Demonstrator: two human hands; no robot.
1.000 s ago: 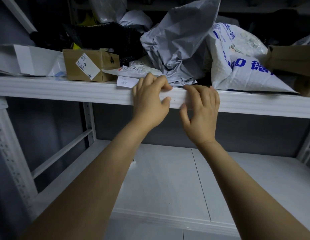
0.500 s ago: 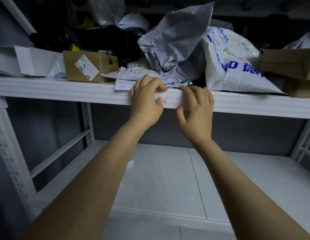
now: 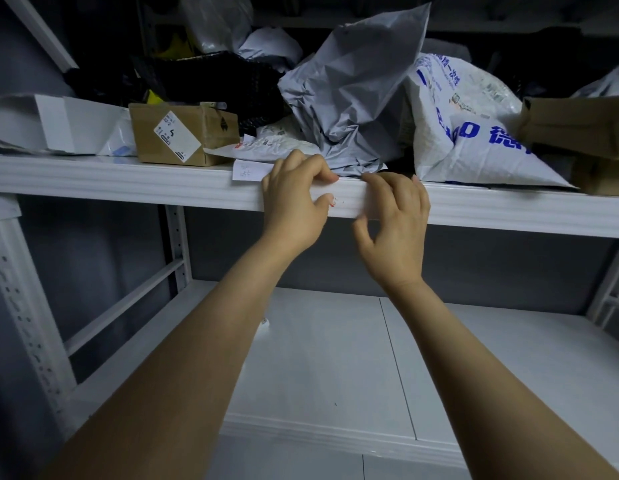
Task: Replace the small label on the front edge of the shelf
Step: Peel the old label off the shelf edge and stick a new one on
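The shelf (image 3: 128, 183) runs across in front of both hands, its white front edge (image 3: 509, 213) the band they work on; behind the hands, on its top, lie a grey mailer bag (image 3: 349, 98) above the gap between them, a white printed sack (image 3: 474, 133) beyond the right hand and a cardboard box (image 3: 176, 133) off past the left hand; compared with a second ago the whole scene sits slightly shifted, so the head has moved a little while the hands stay at the same stretch of the edge; the left hand (image 3: 294, 202) still hooks its curled fingers over the top lip with the thumb pressed on the front face, gripping the edge itself rather than any loose thing; the right hand (image 3: 394, 216), just beside it, has changed more: its thumb, earlier drawn up near the face, now hangs spread below it, and the fingers look smeared with motion, laid flat on the face and holding nothing that can be seen; between the hands a small label (image 3: 342, 202) seems to lie on the face, pale and hard to tell from the paint, with a red mark at the left thumb tip; a loose paper slip (image 3: 249, 170) rests on the top lip just past the left hand; this suggests rubbing or picking at the label, with the swap unfinished.
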